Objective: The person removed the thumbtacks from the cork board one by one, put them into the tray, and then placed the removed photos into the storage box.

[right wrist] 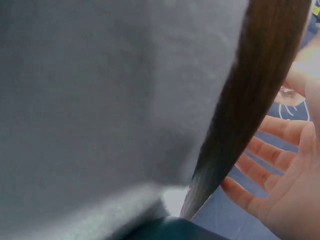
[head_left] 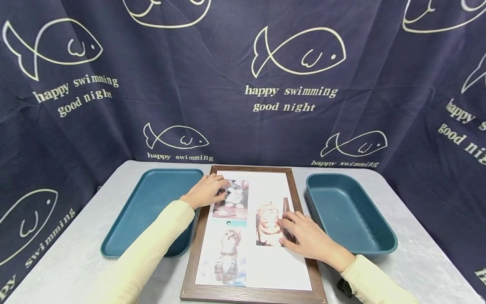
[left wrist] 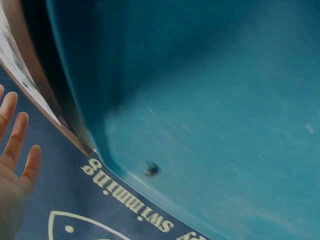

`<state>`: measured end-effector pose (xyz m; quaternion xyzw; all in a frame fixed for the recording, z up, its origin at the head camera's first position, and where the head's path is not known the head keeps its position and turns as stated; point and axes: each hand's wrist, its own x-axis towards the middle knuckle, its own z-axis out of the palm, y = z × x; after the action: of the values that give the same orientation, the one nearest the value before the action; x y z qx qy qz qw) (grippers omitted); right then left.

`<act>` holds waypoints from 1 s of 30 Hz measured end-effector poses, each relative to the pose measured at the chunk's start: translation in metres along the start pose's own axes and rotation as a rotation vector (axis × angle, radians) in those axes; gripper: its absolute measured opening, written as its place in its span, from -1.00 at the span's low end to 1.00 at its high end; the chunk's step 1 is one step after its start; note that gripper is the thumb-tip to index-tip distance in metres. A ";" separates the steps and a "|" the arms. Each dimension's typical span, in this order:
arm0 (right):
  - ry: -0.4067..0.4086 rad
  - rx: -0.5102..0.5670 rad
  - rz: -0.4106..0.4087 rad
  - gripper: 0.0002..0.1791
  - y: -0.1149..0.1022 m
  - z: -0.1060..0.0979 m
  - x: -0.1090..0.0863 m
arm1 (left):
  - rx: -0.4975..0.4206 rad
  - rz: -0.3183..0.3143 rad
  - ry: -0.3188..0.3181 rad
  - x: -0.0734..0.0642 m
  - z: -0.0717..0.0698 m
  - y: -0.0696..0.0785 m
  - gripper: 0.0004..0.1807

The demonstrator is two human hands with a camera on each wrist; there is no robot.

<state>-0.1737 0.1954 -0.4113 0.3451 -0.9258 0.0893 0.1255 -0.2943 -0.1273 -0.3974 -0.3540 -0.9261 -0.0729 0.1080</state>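
Nearest the camera, two pale yellow fabric sleeves [head_left: 152, 245] are seen at the bottom of the head view. Between them, a white rectangular board with a brown wooden border [head_left: 279, 270] is laid on a pale grey surface [head_left: 429, 261]. At the board's upper left, a glossy photo of a grey-and-white cat [head_left: 235, 198] is covered along its left edge by the left hand [head_left: 206, 190], its fingers spread. Just below, a photo of a striped kitten on pale blue [head_left: 228, 257] is placed. Right of centre, a photo of an orange cat [head_left: 268, 219] is touched at its right edge by the right hand [head_left: 311, 238], its fingers loosely parted. A flat teal tray [head_left: 163, 185] is set at left, a deep teal bin [head_left: 341, 211] at right. Behind, a navy curtain printed with white fish [head_left: 228, 84] is hung.
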 end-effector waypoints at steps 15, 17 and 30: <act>0.005 -0.012 -0.004 -0.59 0.000 0.000 0.000 | -0.003 0.047 -0.033 0.019 0.006 0.030 -0.71; 0.004 -0.014 -0.003 -0.58 0.000 0.000 0.000 | 0.001 0.053 -0.047 0.021 0.006 0.035 -0.70; 0.000 -0.011 0.001 -0.58 0.000 0.000 -0.001 | 0.002 0.099 -0.081 0.035 0.010 0.061 -0.71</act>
<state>-0.1734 0.1958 -0.4114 0.3439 -0.9265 0.0845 0.1274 -0.2799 -0.0574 -0.3944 -0.4018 -0.9112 -0.0521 0.0745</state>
